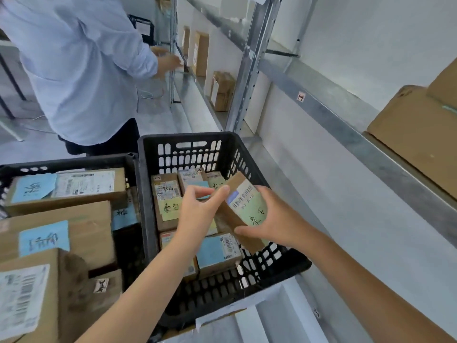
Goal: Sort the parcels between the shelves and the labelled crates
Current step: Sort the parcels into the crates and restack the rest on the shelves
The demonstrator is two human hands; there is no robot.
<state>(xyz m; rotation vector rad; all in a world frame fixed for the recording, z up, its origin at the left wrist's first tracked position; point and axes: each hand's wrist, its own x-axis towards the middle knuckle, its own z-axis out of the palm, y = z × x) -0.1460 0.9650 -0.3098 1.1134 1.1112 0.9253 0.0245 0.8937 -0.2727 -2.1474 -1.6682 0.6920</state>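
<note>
"Two bare arms come in from the bottom, closest of all. What is the person's right hand [274,219] doing?"

"It grips a small parcel [249,211]. Its thumb is curled under the near end and its fingers go round the back."

"And the left hand [197,214]?"

"Its fingers are stretched out straight. One fingertip [223,189] touches the top corner of the small parcel."

"Where is the small parcel?"

"Up in the air, tilted, over the right crate [188,137]. It is brown, with a green label that has a barcode and some handwriting."

"What is in the right crate?"

"More brown parcels [167,201] lie flat on the bottom. Some have green labels and some have blue ones. The crate is black, with holes in its walls."

"What is beside it?"

"The left crate [74,160] sits right up against it. It is black too. It is packed with bigger boxes [64,191], and several have blue labels with writing."

"What is on the right?"

"A metal shelf [346,129] runs along the wall. A big brown box [415,134] sits on it at the edge of the picture. Further along, more far boxes [222,91] stand on a lower shelf."

"Is anyone else there?"

"Yes. Another person [81,70] in a light blue shirt stands past the crates, with hands held out toward the far shelf."
</note>
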